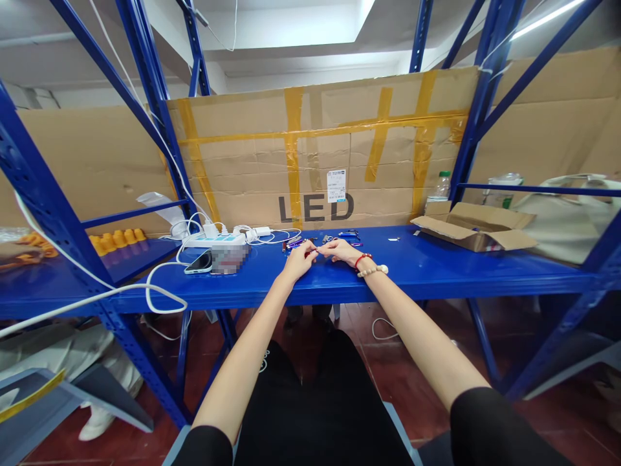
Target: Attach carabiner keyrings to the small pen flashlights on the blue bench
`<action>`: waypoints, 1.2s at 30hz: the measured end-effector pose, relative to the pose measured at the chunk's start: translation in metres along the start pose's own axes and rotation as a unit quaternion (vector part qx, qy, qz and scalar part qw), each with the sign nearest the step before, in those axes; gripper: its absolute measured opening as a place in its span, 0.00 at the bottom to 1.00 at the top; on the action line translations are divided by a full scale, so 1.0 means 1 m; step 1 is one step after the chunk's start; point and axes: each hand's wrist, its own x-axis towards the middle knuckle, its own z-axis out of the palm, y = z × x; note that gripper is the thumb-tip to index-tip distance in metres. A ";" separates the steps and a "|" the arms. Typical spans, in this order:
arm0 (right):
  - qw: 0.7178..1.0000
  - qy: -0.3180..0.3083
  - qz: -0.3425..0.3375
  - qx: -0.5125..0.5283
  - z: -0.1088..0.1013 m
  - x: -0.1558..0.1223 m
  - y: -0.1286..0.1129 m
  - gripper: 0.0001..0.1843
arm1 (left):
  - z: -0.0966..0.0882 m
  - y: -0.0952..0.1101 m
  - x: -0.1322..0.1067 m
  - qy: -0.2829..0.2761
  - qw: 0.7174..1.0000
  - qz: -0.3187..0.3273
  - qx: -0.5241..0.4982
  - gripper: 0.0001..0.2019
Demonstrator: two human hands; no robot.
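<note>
Both my hands meet over the blue tabletop, fingertips close together. My left hand is closed in a pinch, and my right hand pinches from the other side, with a red bracelet and a beaded one on its wrist. Between the fingertips sits something small and dark, too small to name. Just behind the hands lie several small shiny purple and blue metallic pieces. More of these slim pieces rest behind my right hand.
A power strip with white cables and a phone lie at left. An open cardboard box stands right, before a bottle. Blue posts flank a cardboard wall. Another person's hand shows far left.
</note>
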 end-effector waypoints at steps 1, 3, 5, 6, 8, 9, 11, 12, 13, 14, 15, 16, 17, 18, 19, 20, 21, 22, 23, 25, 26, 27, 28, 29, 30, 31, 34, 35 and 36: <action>1.000 0.000 -0.001 -0.004 0.000 0.000 0.000 0.23 | 0.000 0.000 0.000 0.000 1.000 -0.003 0.009 0.03; 1.000 0.001 -0.002 -0.011 0.001 -0.002 -0.001 0.22 | -0.001 0.000 0.000 -0.001 1.000 -0.011 0.026 0.03; 1.000 0.001 -0.002 -0.016 0.002 -0.003 -0.003 0.21 | -0.001 0.001 0.000 -0.002 0.999 -0.018 0.040 0.02; 1.000 0.002 -0.002 -0.017 0.003 -0.004 -0.004 0.21 | -0.002 0.001 0.000 -0.002 0.999 -0.021 0.046 0.02; 1.000 0.003 0.000 -0.019 0.003 -0.004 -0.005 0.21 | -0.002 0.002 0.000 -0.002 0.998 -0.026 0.055 0.01; 1.000 0.004 0.001 -0.020 0.003 -0.004 -0.005 0.21 | -0.002 0.002 0.000 -0.001 0.998 -0.029 0.058 0.01; 1.000 0.004 0.004 -0.019 0.003 -0.004 -0.005 0.21 | -0.002 0.002 0.000 0.000 0.998 -0.032 0.061 0.01; 1.000 0.004 0.004 -0.019 0.003 -0.004 -0.005 0.21 | -0.002 0.002 0.000 0.001 0.998 -0.034 0.062 0.01; 1.000 0.004 0.004 -0.018 0.003 -0.004 -0.004 0.21 | -0.001 0.002 0.000 0.003 0.997 -0.036 0.063 0.01; 1.000 0.005 0.005 -0.018 0.003 -0.003 -0.004 0.21 | -0.001 0.001 0.000 0.005 0.997 -0.038 0.063 0.01; 1.000 0.005 0.005 -0.017 0.003 -0.003 -0.003 0.21 | 0.000 0.001 0.000 0.007 0.997 -0.040 0.063 0.01; 1.000 0.005 0.006 -0.016 0.003 -0.002 -0.002 0.21 | 0.000 -0.001 0.000 0.009 0.997 -0.043 0.062 0.01; 1.000 0.006 0.007 -0.016 0.003 -0.002 -0.002 0.21 | 0.001 -0.002 0.001 0.010 0.997 -0.046 0.060 0.01; 1.000 0.008 0.010 -0.015 0.003 -0.001 -0.001 0.22 | 0.002 -0.003 0.001 0.011 0.997 -0.050 0.058 0.02; 1.000 0.010 0.012 -0.015 0.003 -0.001 -0.001 0.22 | 0.003 -0.005 0.002 0.010 0.997 -0.052 0.055 0.02; 1.000 0.012 0.014 -0.014 0.003 0.000 0.000 0.22 | 0.004 -0.006 0.002 0.010 0.997 -0.055 0.052 0.02; 1.000 0.014 0.016 -0.013 0.003 0.000 0.000 0.22 | 0.004 -0.007 0.003 0.009 0.997 -0.057 0.048 0.02; 1.000 0.015 0.017 -0.013 0.003 0.000 -0.001 0.22 | 0.005 -0.007 0.003 0.009 0.997 -0.058 0.046 0.03; 1.000 0.016 0.018 -0.012 0.003 0.000 -0.001 0.22 | 0.005 -0.007 0.003 0.009 0.997 -0.060 0.043 0.03; 1.000 0.017 0.018 -0.013 0.004 -0.001 -0.003 0.22 | 0.005 -0.006 0.003 0.010 0.997 -0.062 0.038 0.03; 1.000 0.018 0.017 -0.014 0.004 -0.002 -0.004 0.22 | 0.005 -0.005 0.002 0.010 0.997 -0.064 0.036 0.04; 1.000 0.020 0.014 -0.016 0.005 -0.003 -0.005 0.22 | 0.005 -0.003 0.002 0.011 0.997 -0.067 0.036 0.05; 0.999 0.024 0.011 -0.019 0.005 -0.003 -0.005 0.22 | 0.005 -0.002 0.002 0.012 0.997 -0.070 0.036 0.06; 0.999 0.032 0.007 -0.023 0.005 -0.004 -0.006 0.23 | 0.004 -0.001 0.001 0.015 0.996 -0.074 0.038 0.07; 0.999 0.045 0.001 -0.028 0.006 -0.003 -0.006 0.23 | 0.004 0.000 0.001 0.020 0.996 -0.080 0.042 0.08; 0.997 0.066 -0.006 -0.034 0.006 -0.003 -0.005 0.24 | 0.003 0.001 0.000 0.026 0.995 -0.088 0.046 0.08; 0.986 0.154 -0.025 -0.061 0.004 0.001 -0.002 0.27 | 0.001 0.003 -0.002 0.051 0.990 -0.118 0.062 0.08; 0.980 0.183 -0.029 -0.075 0.003 0.002 0.000 0.27 | 0.001 0.004 -0.002 0.061 0.987 -0.130 0.067 0.08; 0.973 0.207 -0.033 -0.092 0.002 0.003 0.002 0.26 | 0.000 0.005 -0.002 0.070 0.985 -0.140 0.071 0.08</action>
